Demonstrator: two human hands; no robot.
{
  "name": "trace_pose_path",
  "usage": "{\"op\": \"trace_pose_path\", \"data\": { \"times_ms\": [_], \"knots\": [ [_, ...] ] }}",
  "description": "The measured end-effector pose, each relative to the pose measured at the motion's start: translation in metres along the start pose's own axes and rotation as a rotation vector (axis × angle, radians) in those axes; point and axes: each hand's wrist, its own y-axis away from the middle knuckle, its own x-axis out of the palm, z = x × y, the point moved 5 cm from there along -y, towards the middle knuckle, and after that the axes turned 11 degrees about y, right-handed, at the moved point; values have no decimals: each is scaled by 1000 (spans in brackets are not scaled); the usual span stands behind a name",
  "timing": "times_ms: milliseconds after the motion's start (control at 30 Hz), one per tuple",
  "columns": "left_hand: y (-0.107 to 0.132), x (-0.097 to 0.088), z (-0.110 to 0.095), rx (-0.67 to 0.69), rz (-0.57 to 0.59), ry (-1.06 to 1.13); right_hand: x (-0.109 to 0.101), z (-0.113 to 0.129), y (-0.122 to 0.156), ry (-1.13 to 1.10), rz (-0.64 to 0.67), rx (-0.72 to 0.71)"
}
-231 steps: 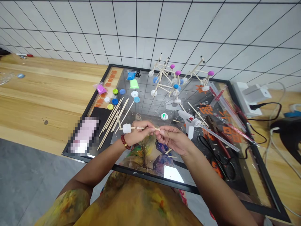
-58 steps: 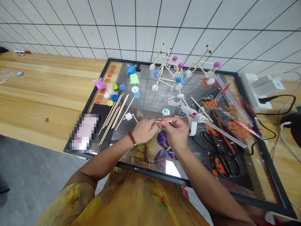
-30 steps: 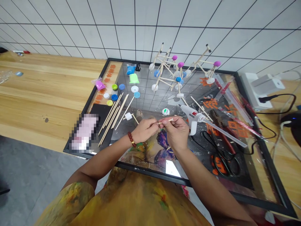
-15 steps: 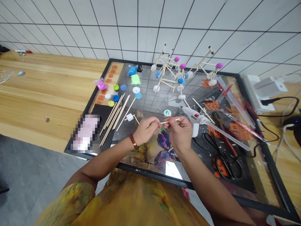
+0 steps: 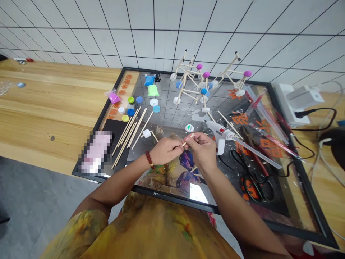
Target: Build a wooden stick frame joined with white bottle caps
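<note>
Both hands meet over the glass-topped black tray (image 5: 88, 144). My left hand (image 5: 164, 150), with a red bead bracelet at the wrist, pinches one end of a short wooden stick (image 5: 188, 139). My right hand (image 5: 202, 149) pinches the same stick from the other side, its tip poking up between the fingers. A white foam block on a stick (image 5: 147, 133) lies on the glass just left of my left hand. A white glue gun (image 5: 219, 136) lies right beside my right hand.
Long wooden sticks (image 5: 129, 135) lie left of the hands. Coloured bottle caps (image 5: 130, 108) and clay packets (image 5: 153, 90) sit further back. Stick models with coloured wheels (image 5: 201, 84) stand at the rear. Black scissors (image 5: 252, 180), glue sticks and a cable lie right. A power strip (image 5: 289, 106) lies beyond.
The block on a stick held 7.7 s ago now lies on the glass. Both hands hold a short stick; its end has tilted upward over the last second.
</note>
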Motion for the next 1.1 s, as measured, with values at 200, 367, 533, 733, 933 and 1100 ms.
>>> {"op": "trace_pose_path", "data": {
  "times_ms": [200,367,533,733,933,1100],
  "knots": [
    [-1,8,11,-242,154,377,4,2,-1,-1,152,127],
    [-2,8,9,-288,120,430,6,4,-2,-12,186,170],
    [-1,9,14,-389,77,499,7,5,0,-4,189,74],
    [-3,12,25,-473,-149,703,5,13,6,-82,190,-101],
    [-4,0,19,-401,-228,696,1,9,2,-159,56,-44],
    [-4,4,19,-392,-141,733,2,4,-1,-189,-15,-6]
  ]
}}
